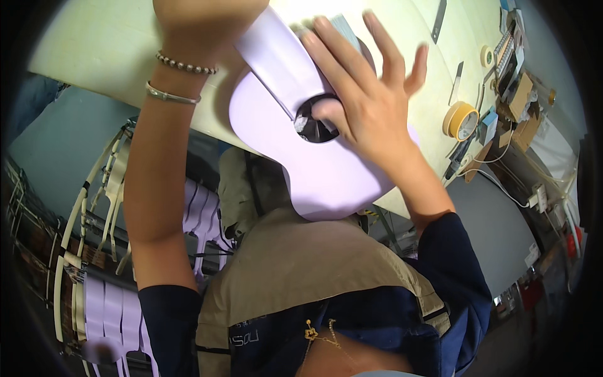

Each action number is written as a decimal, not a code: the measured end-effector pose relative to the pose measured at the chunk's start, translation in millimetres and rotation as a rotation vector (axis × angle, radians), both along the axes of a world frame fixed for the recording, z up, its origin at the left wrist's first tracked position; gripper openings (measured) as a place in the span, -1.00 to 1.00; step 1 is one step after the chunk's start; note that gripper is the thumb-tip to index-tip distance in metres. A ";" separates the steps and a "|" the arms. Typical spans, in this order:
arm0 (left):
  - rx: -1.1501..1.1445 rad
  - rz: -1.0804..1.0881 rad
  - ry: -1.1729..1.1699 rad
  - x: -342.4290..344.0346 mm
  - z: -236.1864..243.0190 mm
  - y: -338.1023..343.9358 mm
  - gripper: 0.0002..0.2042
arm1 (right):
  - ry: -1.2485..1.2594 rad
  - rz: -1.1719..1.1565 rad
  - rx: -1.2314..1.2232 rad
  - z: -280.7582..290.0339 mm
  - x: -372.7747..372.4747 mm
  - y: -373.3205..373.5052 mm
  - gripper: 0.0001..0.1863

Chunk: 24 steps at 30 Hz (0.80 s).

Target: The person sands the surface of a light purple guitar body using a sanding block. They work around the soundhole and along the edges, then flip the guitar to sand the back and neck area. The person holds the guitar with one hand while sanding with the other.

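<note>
Centrally, a lilac ukulele-shaped instrument [339, 182] lies aslant across the near edge of a pale workbench [94, 56], its rounded lower end projecting past that edge beside the person's tan apron [301, 251]. Its lilac neck [282, 69] runs from the dark sound hole toward the upper edge of view. The left hand [210, 12] is at the neck's far end; the frame cuts off its fingers, so how far it is closed, and on what, cannot be told. Two bracelets encircle its wrist. The right hand [372, 103] is open over the body, fingers spread, thumb bent across the sound hole's rim; it has hold of nothing visible. A greyish striped piece [345, 28] just beyond its fingers seems to lie on the bench, though blur obscures it. To the right stands a yellow tape roll [448, 120]; at lower left, further lilac parts [113, 308] hang in a row.
</note>
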State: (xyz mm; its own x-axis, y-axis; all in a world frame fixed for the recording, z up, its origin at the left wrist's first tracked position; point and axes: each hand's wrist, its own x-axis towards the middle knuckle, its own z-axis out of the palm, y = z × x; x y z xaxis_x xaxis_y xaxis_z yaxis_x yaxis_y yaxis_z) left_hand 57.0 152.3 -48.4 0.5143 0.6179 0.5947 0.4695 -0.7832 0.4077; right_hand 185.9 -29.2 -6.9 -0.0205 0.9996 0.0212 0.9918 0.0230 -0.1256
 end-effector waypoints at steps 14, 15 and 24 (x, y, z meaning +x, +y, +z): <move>-0.006 0.007 0.009 1.5 2.1 0.7 -0.93 | -0.052 -0.037 -0.060 1.6 6.5 -23.0 -0.19; -0.005 0.011 0.005 1.5 2.2 2.8 -0.93 | -0.065 -0.013 -0.094 5.7 8.1 -5.3 -0.18; -0.050 0.009 0.008 1.4 4.3 2.6 -0.94 | -0.111 -0.032 -0.089 5.3 6.9 -0.5 -0.13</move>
